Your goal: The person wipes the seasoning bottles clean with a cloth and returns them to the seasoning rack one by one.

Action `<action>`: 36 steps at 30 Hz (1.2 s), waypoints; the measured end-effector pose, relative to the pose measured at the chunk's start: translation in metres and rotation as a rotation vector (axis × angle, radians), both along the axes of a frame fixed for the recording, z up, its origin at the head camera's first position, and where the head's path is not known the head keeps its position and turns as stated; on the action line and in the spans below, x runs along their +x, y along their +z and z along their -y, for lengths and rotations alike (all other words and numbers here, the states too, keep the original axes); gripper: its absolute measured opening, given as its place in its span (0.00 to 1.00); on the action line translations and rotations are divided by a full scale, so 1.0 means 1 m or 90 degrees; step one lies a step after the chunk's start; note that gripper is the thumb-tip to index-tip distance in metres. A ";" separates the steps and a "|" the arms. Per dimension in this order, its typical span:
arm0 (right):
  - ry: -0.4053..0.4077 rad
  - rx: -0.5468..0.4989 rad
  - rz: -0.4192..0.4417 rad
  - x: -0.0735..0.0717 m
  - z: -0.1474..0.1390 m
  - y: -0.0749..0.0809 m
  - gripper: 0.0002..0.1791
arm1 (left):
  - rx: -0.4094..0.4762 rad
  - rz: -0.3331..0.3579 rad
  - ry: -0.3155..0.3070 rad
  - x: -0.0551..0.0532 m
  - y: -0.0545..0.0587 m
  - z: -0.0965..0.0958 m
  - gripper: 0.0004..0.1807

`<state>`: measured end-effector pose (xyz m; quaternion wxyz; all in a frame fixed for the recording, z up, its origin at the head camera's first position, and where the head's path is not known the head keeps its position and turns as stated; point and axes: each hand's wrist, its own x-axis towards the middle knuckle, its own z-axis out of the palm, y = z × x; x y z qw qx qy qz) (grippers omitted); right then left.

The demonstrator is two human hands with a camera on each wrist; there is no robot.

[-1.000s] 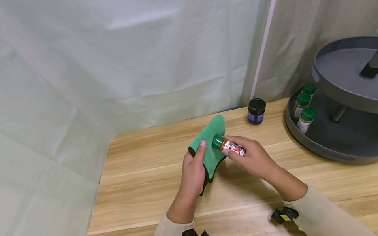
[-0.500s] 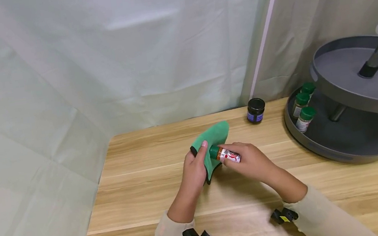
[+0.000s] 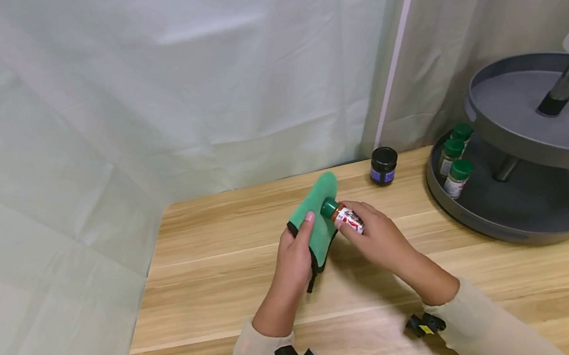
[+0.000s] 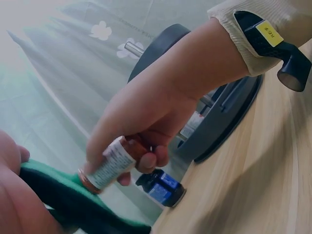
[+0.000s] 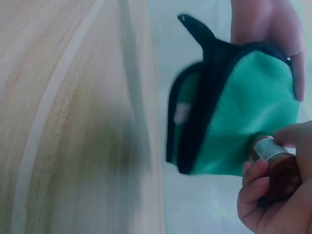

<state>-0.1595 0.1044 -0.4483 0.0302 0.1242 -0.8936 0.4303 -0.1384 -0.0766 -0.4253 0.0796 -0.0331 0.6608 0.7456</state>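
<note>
Left hand: your left hand (image 3: pixel 292 257) holds the cloth at its near side, with the thumb laid along the green face; the other fingers are mostly hidden behind.
Right hand: your right hand (image 3: pixel 383 239) has its fingers curled round the body of the small bottle.
Small bottle: the small bottle (image 3: pixel 349 220) is above the desk (image 3: pixel 214 297), between your two hands, tilted, with its green cap (image 3: pixel 328 207) against the cloth.
Bottle handling: it looks rigid, rather light, and smooth, so it could slip a little. If it is glass, which I cannot tell, a fall may break it. The labelled middle seems the best place for you to hold, because the cap end stays free.
Cloth: the green cloth (image 3: pixel 321 247) with black border looks soft and bends easily; it should weigh little. Near the border, with a thumb on top, you have good support.
Dark jar: the dark jar (image 3: pixel 384 165) stands upright near the back edge of the desk.
Two-tier tray: the two-tier tray (image 3: pixel 542 206) is at your right; three green-capped bottles (image 3: pixel 458 178) stand on its lower level.
</note>
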 end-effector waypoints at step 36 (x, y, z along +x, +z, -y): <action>0.017 -0.322 0.079 -0.002 0.004 0.000 0.20 | -0.001 0.014 0.009 0.005 -0.004 -0.007 0.33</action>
